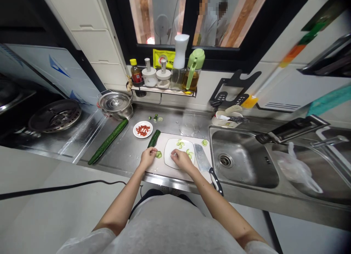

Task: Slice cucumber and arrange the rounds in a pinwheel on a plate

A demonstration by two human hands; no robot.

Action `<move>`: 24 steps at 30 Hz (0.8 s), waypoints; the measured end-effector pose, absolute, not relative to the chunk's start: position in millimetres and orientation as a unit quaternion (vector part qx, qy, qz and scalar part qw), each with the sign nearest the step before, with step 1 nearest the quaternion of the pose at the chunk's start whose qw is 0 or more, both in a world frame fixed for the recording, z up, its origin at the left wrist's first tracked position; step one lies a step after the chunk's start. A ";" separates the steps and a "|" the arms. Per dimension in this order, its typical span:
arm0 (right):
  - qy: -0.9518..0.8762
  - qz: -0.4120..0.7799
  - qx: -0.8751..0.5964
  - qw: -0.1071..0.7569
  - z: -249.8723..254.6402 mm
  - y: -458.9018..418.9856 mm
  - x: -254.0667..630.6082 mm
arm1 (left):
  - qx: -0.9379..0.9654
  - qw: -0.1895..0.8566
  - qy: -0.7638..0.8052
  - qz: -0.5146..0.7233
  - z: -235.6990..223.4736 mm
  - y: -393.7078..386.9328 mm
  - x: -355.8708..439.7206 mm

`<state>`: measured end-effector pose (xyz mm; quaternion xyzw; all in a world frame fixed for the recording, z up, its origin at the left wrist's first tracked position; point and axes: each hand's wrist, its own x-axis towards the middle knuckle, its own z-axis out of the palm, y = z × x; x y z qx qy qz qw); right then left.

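My left hand [148,158] is closed in a pinch at the edge of a few cucumber slices [158,154], over the left part of the pale cutting board [170,173]. Just behind it lies a cut length of cucumber [154,138]. Over the white square plate [169,147] hovers my right hand [181,159], thumb and fingers drawn together; whatever they hold is too small to make out. Thin cucumber slices [180,143] are arranged in small groups on that plate. A kitchen knife [202,158] rests right of the plate, near more cucumber slices [204,142].
A whole cucumber [108,141] and a round dish [143,135] of red pieces lie left. Cucumber ends [155,117] sit behind. A steel pot [115,105] stands back left. The sink [241,162] borders the board's right. A condiment shelf [164,90] hangs above; a person [212,25] shows through the window.
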<state>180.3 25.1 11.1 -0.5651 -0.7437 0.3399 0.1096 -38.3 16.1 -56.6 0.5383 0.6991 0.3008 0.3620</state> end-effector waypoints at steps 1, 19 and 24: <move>-0.760 0.332 -0.550 0.097 10.7 30.7 170.3 | 0.540 0.369 0.691 0.306 -57.6 16.4 -39.6; -0.815 0.288 -0.501 -0.039 -18.3 57.0 114.5 | 0.510 0.404 0.666 0.366 -66.6 9.9 -53.0; -0.827 0.287 -0.482 -0.033 -17.5 57.4 114.5 | 0.495 0.428 0.652 0.384 -69.4 8.2 -54.2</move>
